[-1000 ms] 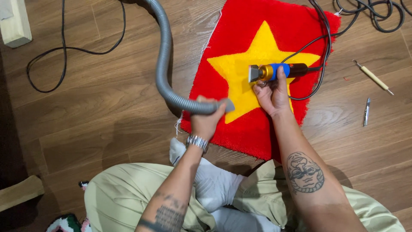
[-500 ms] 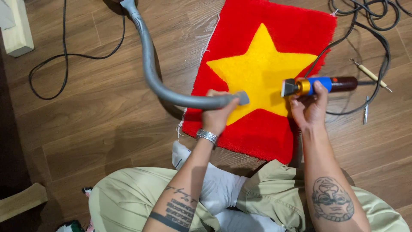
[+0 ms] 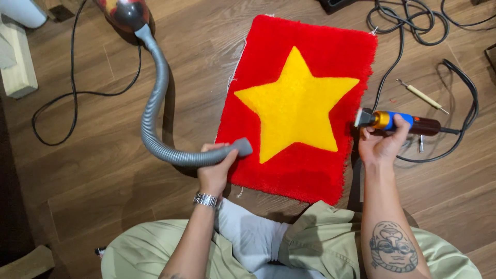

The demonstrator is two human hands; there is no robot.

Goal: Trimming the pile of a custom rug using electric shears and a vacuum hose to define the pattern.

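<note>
Inspector A: State of the left hand?

Inspector B: Closed around the grey ribbed vacuum hose, just behind its nozzle. The nozzle tip lies over the lower left edge of the tufted rug, on the red pile beside the yellow star.

Inspector A: Right hand?

Inspector B: Clamped on a handheld electric trimmer with a gold collar, blue grip and dark rear body. Its blade head sits at the rug's right edge, pointing towards the star. A black cord runs from its rear.

Inspector A: The rug's position?

Inspector B: Flat on the wooden floor, directly ahead of the seated person's knees, between the two hands.

Inspector A: Surroundings?

Inspector B: The hose runs up to a vacuum cleaner body at upper left. A wooden-handled pick tool lies right of the rug, above the trimmer. A coil of black cable lies at upper right.
</note>
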